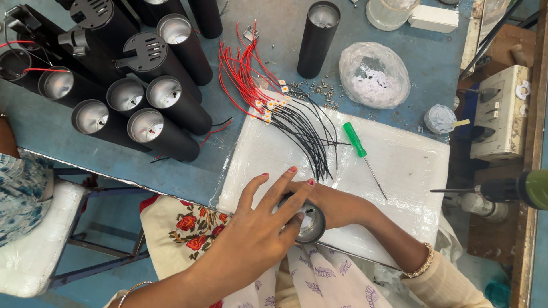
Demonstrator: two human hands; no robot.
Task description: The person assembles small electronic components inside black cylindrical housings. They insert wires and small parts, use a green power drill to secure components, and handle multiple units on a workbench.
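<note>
The left hand point(260, 228) lay spread over the open end of a black cylindrical lamp housing point(308, 223), fingers wide and pressing on its rim. The right hand point(334, 205) came in from the other side and wrapped the housing's body, though the left hand hid most of its grip, so it seemed to be closed round it. The housing sat at the near edge of the counter point(274, 34), on a white plastic sheet point(411, 165). Just beyond the hands a bundle of red and black wires point(279, 108) fanned across the sheet, and a green-handled screwdriver point(361, 149) lay beside them. More black housings point(148, 97) stood clustered to the left, one upright black tube point(317, 39) further back, near a clear bag of small parts point(374, 74).
</note>
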